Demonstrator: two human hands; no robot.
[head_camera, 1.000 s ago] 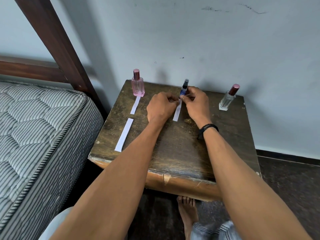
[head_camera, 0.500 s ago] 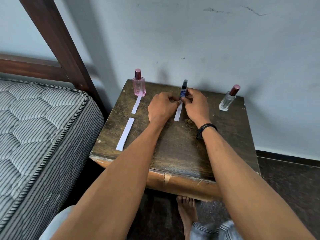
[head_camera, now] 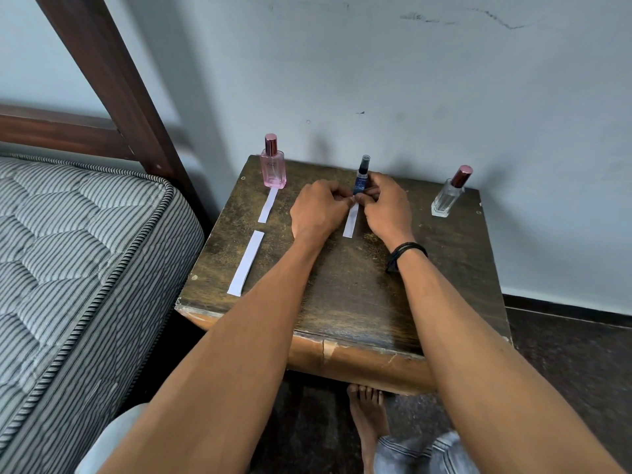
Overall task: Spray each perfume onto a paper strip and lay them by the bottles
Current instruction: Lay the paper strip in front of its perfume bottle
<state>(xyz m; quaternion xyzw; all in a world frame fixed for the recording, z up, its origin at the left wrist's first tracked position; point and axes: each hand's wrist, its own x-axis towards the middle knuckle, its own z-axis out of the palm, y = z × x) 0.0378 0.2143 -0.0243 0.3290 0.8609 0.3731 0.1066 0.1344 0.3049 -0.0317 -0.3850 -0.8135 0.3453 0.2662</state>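
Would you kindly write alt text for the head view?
Both hands, left hand and right hand, pinch the top of a paper strip before a blue perfume bottle on a wooden table. A pink bottle has its strip; a clear bottle has none.

Scuffed dark wood surface (head_camera: 342, 295), matt white paper strips (head_camera: 247, 262), glossy glass bottles (head_camera: 272, 167) with shiny metallic caps, quilted cloth mattress (head_camera: 75, 254) at left.

A bedroom in a home. A striped mattress (head_camera: 68, 254) on a dark wooden bed frame (head_camera: 102, 73) sits left of a worn bedside table (head_camera: 342, 285).
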